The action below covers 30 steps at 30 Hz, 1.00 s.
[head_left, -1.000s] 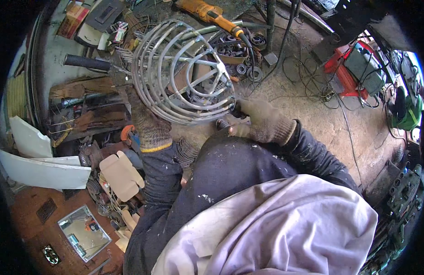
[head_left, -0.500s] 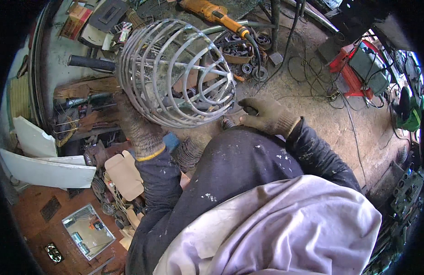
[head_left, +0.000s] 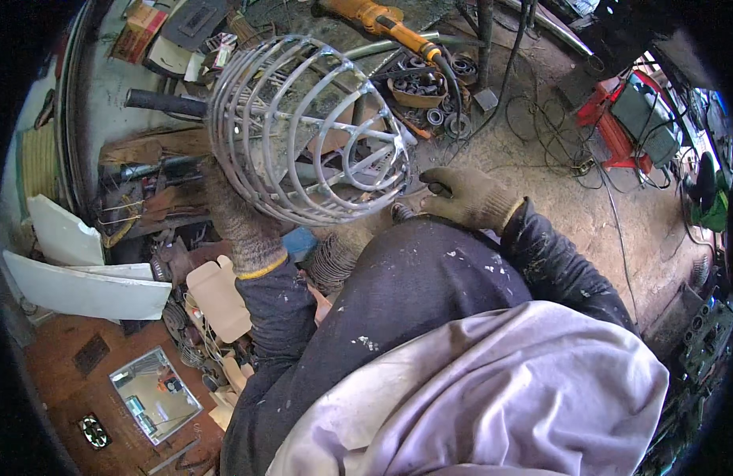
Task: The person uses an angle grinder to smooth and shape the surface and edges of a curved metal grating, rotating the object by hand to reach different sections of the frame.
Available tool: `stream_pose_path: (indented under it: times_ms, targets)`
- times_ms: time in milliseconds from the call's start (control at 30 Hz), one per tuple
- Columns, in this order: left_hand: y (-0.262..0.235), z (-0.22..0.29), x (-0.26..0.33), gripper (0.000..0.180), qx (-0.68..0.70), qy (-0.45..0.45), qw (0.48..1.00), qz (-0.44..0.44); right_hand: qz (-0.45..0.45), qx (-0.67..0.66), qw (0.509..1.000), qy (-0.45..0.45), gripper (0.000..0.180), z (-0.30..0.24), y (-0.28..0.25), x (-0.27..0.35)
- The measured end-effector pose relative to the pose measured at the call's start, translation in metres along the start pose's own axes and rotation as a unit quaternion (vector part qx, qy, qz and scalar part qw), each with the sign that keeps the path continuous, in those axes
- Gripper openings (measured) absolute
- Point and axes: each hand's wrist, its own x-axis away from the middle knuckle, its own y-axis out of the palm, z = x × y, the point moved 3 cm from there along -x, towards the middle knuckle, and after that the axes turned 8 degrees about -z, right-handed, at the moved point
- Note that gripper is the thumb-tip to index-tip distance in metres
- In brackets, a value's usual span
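A rounded cage of bent grey metal rods (head_left: 281,170), narrowing to welded joints at its right end, is held up in front of my knee. My left hand (head_left: 238,218), in a dirty knitted glove, grips its lower left side; the fingers are mostly hidden by the rods and shadow. From the cage's far left sticks out a dark tube (head_left: 162,104). My right hand (head_left: 468,198), gloved too, hovers just right of the cage's narrow end, near my knee. Its thumb and fingers are apart, with nothing seen between them.
Beyond the cage lie an orange power tool (head_left: 382,22) and a cardboard box of metal parts (head_left: 418,94). A red and grey machine (head_left: 628,131) with tangled cables stands at right. White curved panels (head_left: 89,289), a cardboard piece (head_left: 218,300) and a framed mirror (head_left: 155,395) are at left.
The view has shifted slightly, moving the scene a little right in the picture. The cage looks slightly turned in my left hand. My right hand stays beside its narrow end.
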Motion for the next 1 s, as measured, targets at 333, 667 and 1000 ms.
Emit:
stream_pose_path:
  times_ms: [333,667,1000]
  targets:
    - [-0.076,-0.013,-0.017,0.05,0.064,-0.038,0.981,-0.179,-0.015,0.015,1.0,-0.001,0.07,0.002,0.006,-0.002]
    - [-0.117,-0.04,-0.016,0.048,0.069,-0.059,0.983,-0.158,-0.016,0.057,0.998,0.011,0.069,0.023,0.01,-0.008]
    - [-0.112,-0.068,-0.017,0.051,0.067,-0.1,0.982,-0.143,0.038,0.019,0.944,0.326,0.072,0.202,0.053,0.002]
